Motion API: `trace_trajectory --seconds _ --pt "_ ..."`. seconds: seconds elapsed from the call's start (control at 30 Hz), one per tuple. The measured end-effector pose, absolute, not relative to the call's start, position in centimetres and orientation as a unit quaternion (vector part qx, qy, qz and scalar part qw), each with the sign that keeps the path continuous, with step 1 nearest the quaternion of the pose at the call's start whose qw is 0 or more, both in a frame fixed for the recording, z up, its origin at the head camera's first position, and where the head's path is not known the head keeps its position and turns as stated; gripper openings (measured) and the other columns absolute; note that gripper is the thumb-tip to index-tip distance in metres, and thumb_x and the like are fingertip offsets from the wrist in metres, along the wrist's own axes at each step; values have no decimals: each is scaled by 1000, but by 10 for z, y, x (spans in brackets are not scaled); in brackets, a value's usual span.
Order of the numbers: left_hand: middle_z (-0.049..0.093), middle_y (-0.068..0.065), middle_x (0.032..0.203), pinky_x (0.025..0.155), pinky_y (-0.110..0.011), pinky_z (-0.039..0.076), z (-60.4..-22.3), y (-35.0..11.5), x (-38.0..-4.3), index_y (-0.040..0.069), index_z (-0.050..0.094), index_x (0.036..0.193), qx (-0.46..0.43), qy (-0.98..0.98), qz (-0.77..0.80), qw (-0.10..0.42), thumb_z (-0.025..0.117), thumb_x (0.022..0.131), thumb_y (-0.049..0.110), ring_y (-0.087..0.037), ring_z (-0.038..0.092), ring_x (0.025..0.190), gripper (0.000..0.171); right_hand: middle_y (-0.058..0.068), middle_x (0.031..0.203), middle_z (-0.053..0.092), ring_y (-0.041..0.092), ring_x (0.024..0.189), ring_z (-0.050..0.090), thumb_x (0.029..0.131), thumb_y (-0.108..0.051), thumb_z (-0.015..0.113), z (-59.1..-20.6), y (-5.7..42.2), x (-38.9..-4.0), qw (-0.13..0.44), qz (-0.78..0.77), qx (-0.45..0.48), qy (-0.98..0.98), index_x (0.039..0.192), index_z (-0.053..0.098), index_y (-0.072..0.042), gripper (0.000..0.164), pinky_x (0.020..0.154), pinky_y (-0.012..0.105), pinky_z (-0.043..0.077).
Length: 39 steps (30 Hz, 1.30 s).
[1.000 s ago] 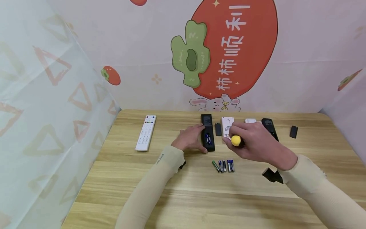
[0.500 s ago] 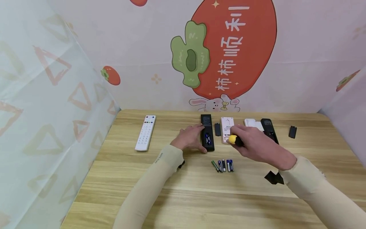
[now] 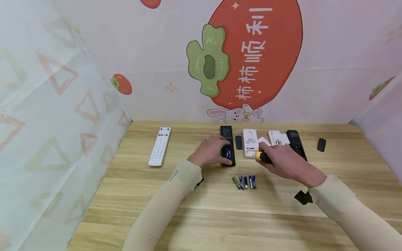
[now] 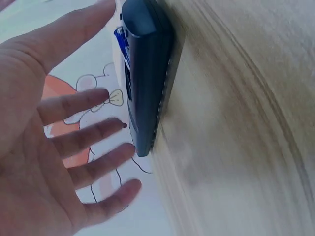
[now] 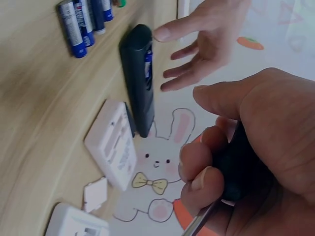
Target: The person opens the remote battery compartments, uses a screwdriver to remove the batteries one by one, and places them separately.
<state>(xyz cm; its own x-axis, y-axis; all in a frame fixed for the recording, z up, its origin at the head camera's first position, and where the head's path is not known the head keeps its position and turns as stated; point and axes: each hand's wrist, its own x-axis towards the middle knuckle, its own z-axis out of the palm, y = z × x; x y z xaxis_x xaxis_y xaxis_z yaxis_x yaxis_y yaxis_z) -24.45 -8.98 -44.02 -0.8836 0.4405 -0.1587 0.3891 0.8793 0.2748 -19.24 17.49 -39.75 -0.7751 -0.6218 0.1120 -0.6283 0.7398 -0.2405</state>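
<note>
My left hand (image 3: 209, 151) is spread over a black remote control (image 3: 226, 131), back side up, with blue batteries (image 3: 228, 153) in its uncovered compartment. The thumb is at the remote's near end; the other fingers are loosely extended beside it in the left wrist view. My right hand (image 3: 284, 161) grips a screwdriver (image 3: 265, 158) by its yellow-and-black handle, the metal shaft (image 5: 201, 220) pointing away in the right wrist view. Close by, a white remote control (image 3: 250, 138) lies back side up with its battery compartment uncovered. Its small white cover (image 5: 95, 194) lies beside it, partly behind my hand in the head view.
Several loose batteries (image 3: 245, 182) lie nearer me. A black cover (image 3: 239, 142) sits between the two remotes. Rightward are another white device (image 3: 274, 135), a black remote (image 3: 295, 139) and a second black cover (image 3: 321, 144). A white remote (image 3: 159, 146) lies at left.
My right hand has drawn slightly right and toward me with the screwdriver, uncovering the white remote's compartment and the small cover. My left hand has shifted a little right over the black remote.
</note>
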Motion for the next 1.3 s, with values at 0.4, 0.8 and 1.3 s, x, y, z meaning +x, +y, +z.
trace_trajectory --seconds 0.4,0.8,1.3 --pt "54 -6 145 113 -57 35 -445 -84 -246 21 68 134 224 966 77 100 75 85 59 -32 43 137 63 -5 69 50 9 58 48 92 -19 76 -411 185 -195 -16 127 317 -940 100 55 -12 24 51 26 42" --pt "59 -3 138 114 -53 35 -447 -86 -252 22 73 127 214 965 113 102 76 87 53 -27 47 131 51 -6 72 54 9 60 50 91 -18 78 -414 183 -196 -17 128 323 -937 100 56 -12 25 54 26 46" --pt "61 0 124 103 -47 43 -450 -89 -255 25 73 128 260 951 138 91 62 99 49 -20 52 113 39 -7 71 53 8 61 50 91 -18 78 -416 183 -196 -17 132 320 -938 101 55 -13 25 55 26 45"
